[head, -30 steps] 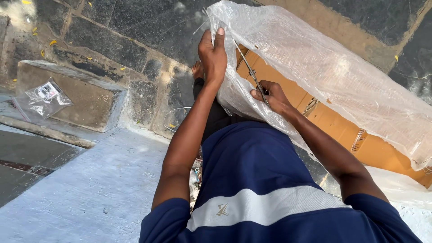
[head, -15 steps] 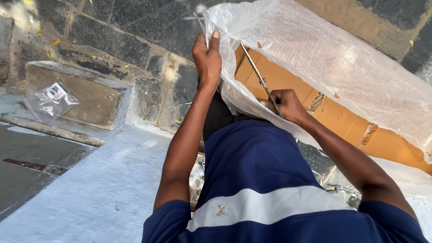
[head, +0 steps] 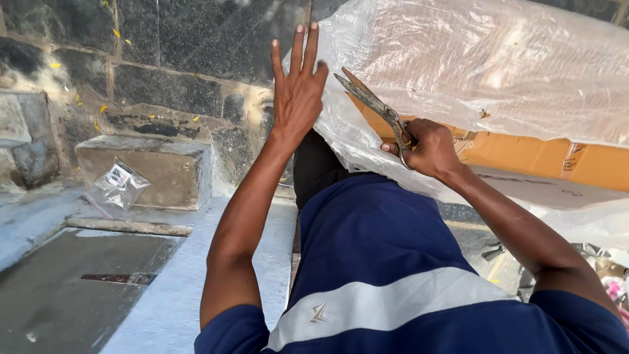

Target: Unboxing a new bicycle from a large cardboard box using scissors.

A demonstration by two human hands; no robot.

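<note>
Right hand [head: 429,147] clasps metal scissors [head: 373,105] against the plastic-wrapped carton [head: 524,157]; left hand [head: 298,92], fingers spread, empty, lies beside its plastic.

Beside the open left hand [head: 298,92], milky translucent plastic sheeting [head: 485,65] veils an orange-brown cardboard box [head: 524,154]. The right hand [head: 429,147] grips dull silver metal scissors [head: 377,108]. Below both, a navy shirt with a white stripe [head: 386,288].

One head-worn camera looks steeply down, close over the person's arms.
</note>
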